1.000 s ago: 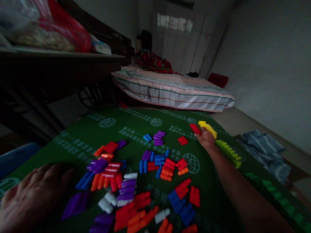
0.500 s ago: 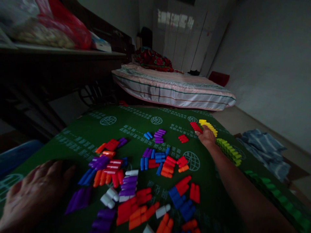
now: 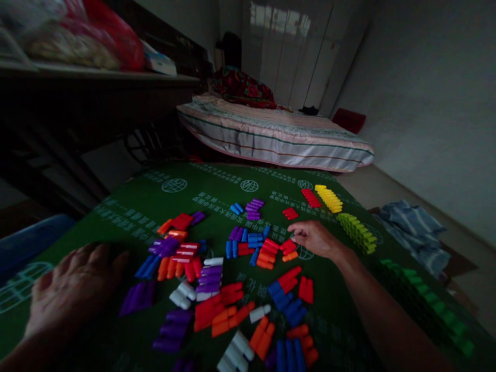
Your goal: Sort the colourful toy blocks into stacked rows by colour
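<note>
My left hand (image 3: 75, 292) lies flat on the green printed board (image 3: 132, 206) at the left, holding nothing, its nearest block being a purple one (image 3: 137, 298). Over the right part of the board, my right hand (image 3: 312, 236) reaches in with index finger and thumb apart and nothing visible between them. Its fingertips are close by a small red block (image 3: 287, 246); whether they touch it I cannot tell. An orange block (image 3: 290, 256) lies just below that one. Farther back are a smaller red block piece (image 3: 290, 213) and a red row of joined blocks (image 3: 311, 198).
Yellow (image 3: 328, 199), lime (image 3: 356, 233) and green (image 3: 426, 305) block rows line the right edge. Loose purple, blue, orange, red and white blocks (image 3: 232, 354) spread over the middle and front. A bed (image 3: 279, 134) stands behind; a shelf (image 3: 116, 77) overhangs the left.
My right hand has left the far end of the red row and moved nearer and to the left, beside the small red block. The left hand stays flat on the board.
</note>
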### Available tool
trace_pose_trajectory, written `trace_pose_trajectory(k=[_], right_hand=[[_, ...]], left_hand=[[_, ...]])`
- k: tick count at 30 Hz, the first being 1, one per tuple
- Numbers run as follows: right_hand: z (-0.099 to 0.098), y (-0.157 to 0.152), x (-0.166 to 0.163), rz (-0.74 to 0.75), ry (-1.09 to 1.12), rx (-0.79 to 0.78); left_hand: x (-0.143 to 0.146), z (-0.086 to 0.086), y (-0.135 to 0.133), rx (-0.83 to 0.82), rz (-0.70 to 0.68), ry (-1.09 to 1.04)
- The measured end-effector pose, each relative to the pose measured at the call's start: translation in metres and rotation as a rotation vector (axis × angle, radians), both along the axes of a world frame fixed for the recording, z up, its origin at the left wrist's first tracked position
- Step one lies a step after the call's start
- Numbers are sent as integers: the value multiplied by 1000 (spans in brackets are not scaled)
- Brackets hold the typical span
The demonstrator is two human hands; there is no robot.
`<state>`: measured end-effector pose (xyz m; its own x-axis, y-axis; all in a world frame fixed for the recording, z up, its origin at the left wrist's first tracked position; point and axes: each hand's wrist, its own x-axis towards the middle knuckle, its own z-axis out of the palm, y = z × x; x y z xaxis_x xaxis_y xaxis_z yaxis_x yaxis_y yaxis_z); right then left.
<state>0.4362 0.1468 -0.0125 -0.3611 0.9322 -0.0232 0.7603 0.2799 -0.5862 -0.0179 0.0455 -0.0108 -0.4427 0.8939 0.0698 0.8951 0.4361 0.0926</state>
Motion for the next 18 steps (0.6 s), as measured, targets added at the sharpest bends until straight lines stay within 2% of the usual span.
trace_pose_trajectory(k=[4,7,11,18], right_hand=[[14,-21,-12,49,-102,21],[21,-34,-13,74,-142,63],[21,-49,-8,98,-143,48],[19,-76,1,22,-177,38]], left_hand=[[16,16,-1,-89,54,23],[21,22,-3,-90,42,5],[22,23,-5,-65,17,6],[18,16,-2,-78,30,33]])
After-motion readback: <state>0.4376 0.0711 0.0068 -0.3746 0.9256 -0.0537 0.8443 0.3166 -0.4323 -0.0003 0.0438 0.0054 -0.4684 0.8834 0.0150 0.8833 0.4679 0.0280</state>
